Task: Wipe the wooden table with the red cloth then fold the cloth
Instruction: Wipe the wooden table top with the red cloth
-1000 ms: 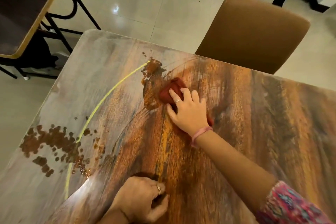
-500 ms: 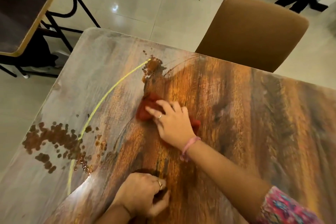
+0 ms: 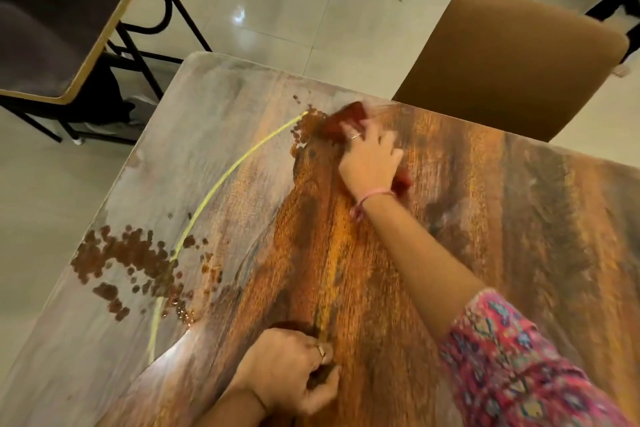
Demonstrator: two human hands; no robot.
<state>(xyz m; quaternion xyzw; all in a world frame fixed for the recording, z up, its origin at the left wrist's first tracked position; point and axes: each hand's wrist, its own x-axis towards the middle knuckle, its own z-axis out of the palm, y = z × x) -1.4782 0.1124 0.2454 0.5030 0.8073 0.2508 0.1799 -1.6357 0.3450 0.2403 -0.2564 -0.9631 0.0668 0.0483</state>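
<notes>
The wooden table (image 3: 519, 218) has a streaked brown and orange top with a grey left part and a yellow curved line. My right hand (image 3: 372, 159) presses flat on the red cloth (image 3: 348, 118) near the table's far edge; the cloth shows past my fingertips and by my wrist, the rest hidden under my palm. Its front edge touches a patch of brown spots (image 3: 306, 132). My left hand (image 3: 294, 367) rests as a closed fist on the near part of the table, with nothing visible in it.
A bigger patch of brown spots (image 3: 135, 263) lies on the grey left side. A tan chair back (image 3: 512, 59) stands against the far edge. A dark table with black legs (image 3: 62, 24) is at the upper left, on a glossy tiled floor.
My right hand pulled the cloth back toward me, then pushed it away to the far edge by the upper spots. My left fist stayed in place.
</notes>
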